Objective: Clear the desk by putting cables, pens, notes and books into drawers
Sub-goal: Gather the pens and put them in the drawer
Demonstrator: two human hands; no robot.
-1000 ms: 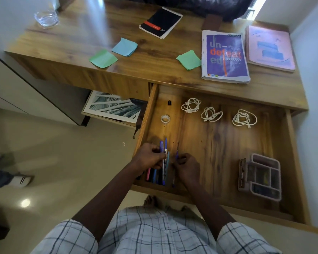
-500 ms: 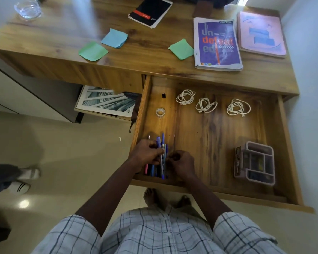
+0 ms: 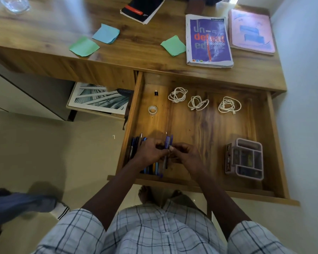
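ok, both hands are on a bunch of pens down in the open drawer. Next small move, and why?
Probably lay the pens flat beside the row along the left wall of the drawer and let go. Left hand and right hand both grip them low inside it; sticky notes and books wait on the desk.

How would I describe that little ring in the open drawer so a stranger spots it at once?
Find the open wooden drawer under the desk top and follow its left wall. Between the small black adapter further back and the pens at the front lies the tape roll. It alone is a small clear ring; the white cables to its right are loose coils.
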